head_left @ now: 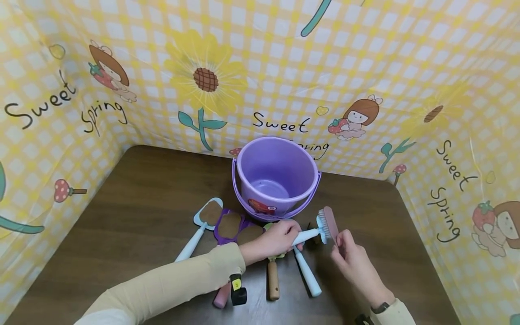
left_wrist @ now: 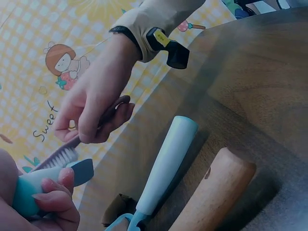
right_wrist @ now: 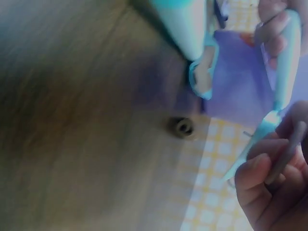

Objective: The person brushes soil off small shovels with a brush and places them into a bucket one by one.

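Note:
My left hand [head_left: 280,237] grips the pale handle of a light blue toy shovel [head_left: 306,235], its blade pointing right. A mauve brush [head_left: 332,225] is pinched in my right hand [head_left: 357,264] by its narrow end. The brush's pale bristles face the shovel's blade and appear to touch it. In the left wrist view the brush [left_wrist: 48,161] lies close along the shovel, whose handle [left_wrist: 43,178] sits in my curled left fingers. The right wrist view catches the shovel's thin blade [right_wrist: 257,139] edge-on, beside my right fingers [right_wrist: 255,171].
Behind the hands stands a purple bucket [head_left: 276,198]. On the table lie a light blue shovel [head_left: 211,213] with a brown patch, a purple-rimmed tool [head_left: 229,225], a wooden handle [head_left: 273,280] and another pale blue handle [head_left: 307,273]. A small brown object [right_wrist: 185,127] rests nearby.

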The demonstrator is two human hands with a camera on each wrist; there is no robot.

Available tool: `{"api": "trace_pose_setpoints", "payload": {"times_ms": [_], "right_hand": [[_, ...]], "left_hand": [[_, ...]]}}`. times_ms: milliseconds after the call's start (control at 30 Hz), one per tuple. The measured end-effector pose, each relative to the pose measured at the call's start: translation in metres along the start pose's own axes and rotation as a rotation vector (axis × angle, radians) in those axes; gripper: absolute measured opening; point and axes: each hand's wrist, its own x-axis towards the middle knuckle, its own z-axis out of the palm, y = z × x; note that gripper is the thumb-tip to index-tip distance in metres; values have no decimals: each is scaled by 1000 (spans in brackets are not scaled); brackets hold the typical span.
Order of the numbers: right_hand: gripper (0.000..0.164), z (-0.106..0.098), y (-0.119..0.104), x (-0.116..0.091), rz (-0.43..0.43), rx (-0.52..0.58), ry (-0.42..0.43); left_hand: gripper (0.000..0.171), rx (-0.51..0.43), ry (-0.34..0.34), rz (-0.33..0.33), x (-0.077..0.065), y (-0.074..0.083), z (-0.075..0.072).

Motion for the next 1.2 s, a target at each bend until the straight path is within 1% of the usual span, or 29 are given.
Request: {"api": "trace_pose_setpoints", "payload": {"times_ms": [100,167,300,367,500,567,600,667,800,867,933,1033,1133,1200], "right_hand": [[26,2,9,0,69,-15,23],[25,2,16,0,108,-19,25],[22,1,23,-1,161,-47,23],[23,0,21,-2,161,-48,39],[25,1,14,-2,72,-9,90],[24,2,10,-1,38,12,91],[24,2,9,-1,34,16,88],[23,3,9,1,51,10,85],[22,2,11,1,128,-25,77],[22,2,12,0,136,-43,92],[23,2,12,-1,115,-45,116],[27,3,10,-2,19,-16,152],[28,5,7,-2,-87,0,147],[28,6,7,-2,-107,-8,135]], "left_hand": [[24,-9,-5,1,-1,-1,-1],[25,-13,-8,-12,-1,-1,-2],[26,-26,-9,-31,-2,-1,-2],[26,-31,-10,-37,-2,-1,-2],[26,-41,-5,-44,-3,1,-2],[26,-49,1,-44,-3,2,-1],[26,-51,4,-44,-3,2,-1],[27,-57,8,-43,-4,3,-1],[27,-66,4,-40,-4,5,0],[28,-79,-1,-36,-5,6,0],[28,-89,-7,-38,-5,7,1],[28,-107,-21,-47,-5,7,2],[28,-101,-20,-47,-4,7,3],[28,-97,-13,-40,-3,6,3]]}}
